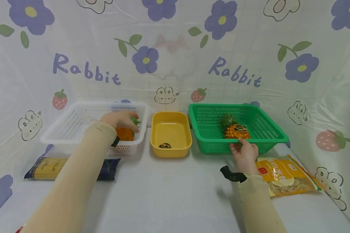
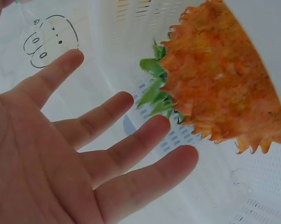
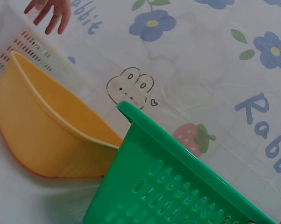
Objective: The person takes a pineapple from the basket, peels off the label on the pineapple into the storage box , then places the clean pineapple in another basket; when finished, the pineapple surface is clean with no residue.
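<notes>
In the head view my left hand [image 1: 121, 119] reaches over the right end of the white basket [image 1: 58, 129]. Its fingers are spread in the left wrist view, beside an orange spiky pineapple [image 2: 220, 79] with green leaves. That pineapple lies in the white basket, apart from the fingertips. My right hand [image 1: 246, 153] grips the front rim of the green basket [image 1: 207, 142], thumb at the top and fingers below the lip. Inside the green basket lies another pineapple [image 1: 236, 132], with a dark label and a grey-green crown. Most of the right hand is out of frame in the right wrist view.
Between the baskets stands a yellow tub [image 1: 170, 152] with a small dark patterned piece [image 1: 164, 146] inside. A blue-and-yellow pasta packet [image 1: 46, 168] lies before the white basket, an orange food bag [image 1: 291, 178] at the right. A printed cloth [image 1: 175, 68] hangs close behind.
</notes>
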`<action>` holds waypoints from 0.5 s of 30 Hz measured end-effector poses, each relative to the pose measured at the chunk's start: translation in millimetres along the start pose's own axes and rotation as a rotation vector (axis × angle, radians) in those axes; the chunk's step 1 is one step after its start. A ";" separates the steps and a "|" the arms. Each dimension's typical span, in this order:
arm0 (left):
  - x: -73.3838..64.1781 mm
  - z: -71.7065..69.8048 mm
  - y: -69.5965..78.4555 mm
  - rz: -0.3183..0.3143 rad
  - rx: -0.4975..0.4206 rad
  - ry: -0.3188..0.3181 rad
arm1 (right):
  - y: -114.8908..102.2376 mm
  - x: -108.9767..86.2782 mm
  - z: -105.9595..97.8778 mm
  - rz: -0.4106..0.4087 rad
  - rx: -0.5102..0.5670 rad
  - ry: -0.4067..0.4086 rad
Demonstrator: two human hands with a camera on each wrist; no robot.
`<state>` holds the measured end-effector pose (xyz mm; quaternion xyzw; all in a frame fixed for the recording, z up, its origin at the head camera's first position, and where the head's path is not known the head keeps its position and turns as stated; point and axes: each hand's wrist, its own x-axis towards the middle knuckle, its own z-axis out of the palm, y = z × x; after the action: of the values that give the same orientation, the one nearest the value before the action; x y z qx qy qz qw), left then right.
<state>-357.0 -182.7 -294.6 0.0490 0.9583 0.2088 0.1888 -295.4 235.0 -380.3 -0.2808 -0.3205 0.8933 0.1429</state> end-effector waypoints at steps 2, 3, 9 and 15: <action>-0.4 -2.4 -0.9 0.026 0.017 0.010 | 0.3 -0.5 0.5 0.001 -0.002 -0.001; -0.4 -4.0 -1.8 0.048 0.033 0.021 | 0.3 -0.7 0.8 0.000 -0.004 0.001; -2.9 -11.0 -12.4 0.127 0.082 0.150 | -0.5 -0.7 0.7 0.010 0.004 -0.006; -12.3 -14.3 -25.4 0.201 -0.058 0.337 | -0.6 -1.5 0.0 0.013 -0.002 -0.013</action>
<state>-351.5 -213.4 -289.0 0.1032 0.9603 0.2593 0.0051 -294.1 234.9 -379.3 -0.2772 -0.3205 0.8957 0.1346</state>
